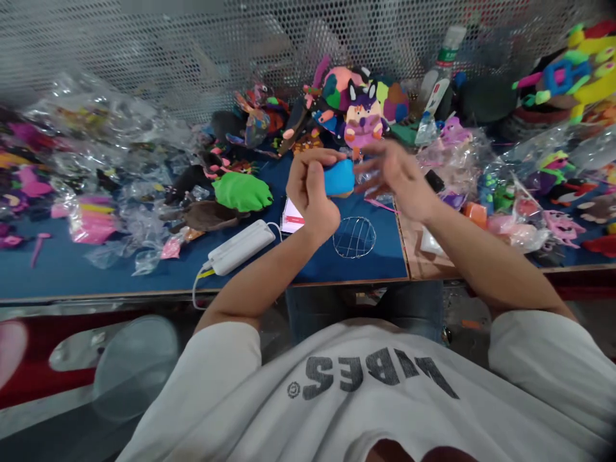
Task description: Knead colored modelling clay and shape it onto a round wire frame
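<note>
the fingers (312,183) of the left hand (310,192) are curling shut around a blue piece (339,176), with the thumb lying upright along its near side. the piece is being held up above the blue surface (72,273), not resting on it. its long axis is running roughly left to right, with the free end pointing toward the right hand (399,179). that right hand is hovering just beside the free end with its fingers (373,167) spreading loosely open and blurred; whether the tips are touching the blue piece cannot be told, and it is gripping nothing.

nearest the body, the white shirt (366,385) is filling the bottom of the view. just beyond the surface's near edge, a white box (240,247) with a cable is lying at a slant below the left forearm. a round wire cage (355,237) is sitting on the surface between the two wrists, below the held piece. a white card (292,218) is showing just behind the left wrist.

further out, a green plush piece (243,191) is lying to the left of the hands, with clear plastic bags (120,160) heaping up beyond it. behind the hands, a purple and pink plush figure (363,115) is standing among other bright toys. a bottle (440,77) is leaning against the mesh wall (192,51) at the back.
</note>
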The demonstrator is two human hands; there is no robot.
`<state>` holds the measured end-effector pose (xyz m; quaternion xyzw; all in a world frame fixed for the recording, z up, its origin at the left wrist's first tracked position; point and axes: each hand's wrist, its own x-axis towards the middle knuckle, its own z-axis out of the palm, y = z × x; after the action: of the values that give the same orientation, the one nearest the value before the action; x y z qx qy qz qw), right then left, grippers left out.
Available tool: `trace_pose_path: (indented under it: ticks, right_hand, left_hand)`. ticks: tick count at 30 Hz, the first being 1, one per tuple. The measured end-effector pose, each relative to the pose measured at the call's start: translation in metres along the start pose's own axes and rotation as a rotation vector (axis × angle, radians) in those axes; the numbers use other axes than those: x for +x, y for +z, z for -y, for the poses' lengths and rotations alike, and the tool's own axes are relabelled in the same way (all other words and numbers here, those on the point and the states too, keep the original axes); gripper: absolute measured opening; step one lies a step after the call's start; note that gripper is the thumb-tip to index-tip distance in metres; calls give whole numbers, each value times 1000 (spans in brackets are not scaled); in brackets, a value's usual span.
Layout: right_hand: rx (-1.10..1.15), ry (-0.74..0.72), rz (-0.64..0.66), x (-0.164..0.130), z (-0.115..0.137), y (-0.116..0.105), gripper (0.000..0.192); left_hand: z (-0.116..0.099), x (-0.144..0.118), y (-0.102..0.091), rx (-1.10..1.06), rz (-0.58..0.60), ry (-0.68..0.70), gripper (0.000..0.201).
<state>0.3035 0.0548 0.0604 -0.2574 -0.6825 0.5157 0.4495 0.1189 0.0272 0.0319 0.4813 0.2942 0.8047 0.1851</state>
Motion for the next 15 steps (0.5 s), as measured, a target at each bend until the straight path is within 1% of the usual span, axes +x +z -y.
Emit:
trace_pose_path:
  ticks: [1, 2, 3, 4, 5, 7, 8, 9, 10, 12, 13, 15]
  right_hand:
    - [104, 107, 120, -10, -7, 12, 75]
    - [174, 161, 165, -17, -13, 20, 80]
    - [211, 173, 175, -22, -18, 26, 80]
    - [226, 154, 142, -24, -23, 28, 78]
    - [225, 118, 82, -25, -27, 29, 75]
    - [212, 46, -52, -23, -32, 27, 73]
    - [211, 18, -109, -21, -34, 25, 75]
    - [213, -6, -156, -20, -35, 23, 78]
    - [213, -26, -190, -19, -35, 21, 81]
    - [194, -61, -245, -18, -36, 17, 86]
    - [174, -71, -265, -18, -37, 15, 86]
    - [127, -89, -286, -20, -38, 12, 85]
  left_hand:
    - [-1, -5, -2, 14, 65, 62, 32]
    - [-1, -10, -5, 34, 136, 131, 29]
    - [0, -14, -9, 59, 191, 206, 32]
    - [2, -18, -14, 95, 241, 277, 38]
    - [6, -20, -18, 140, 294, 338, 47]
    - [17, -20, -25, 230, 423, 377, 75]
    - [22, -19, -28, 235, 497, 346, 90]
    - [26, -17, -30, 204, 581, 281, 102]
    - [30, -16, -31, 149, 664, 203, 108]
    - [36, -14, -32, 54, 768, 28, 108]
    - [39, -13, -32, 38, 789, -40, 105]
    - [43, -15, -32, 42, 788, -114, 104]
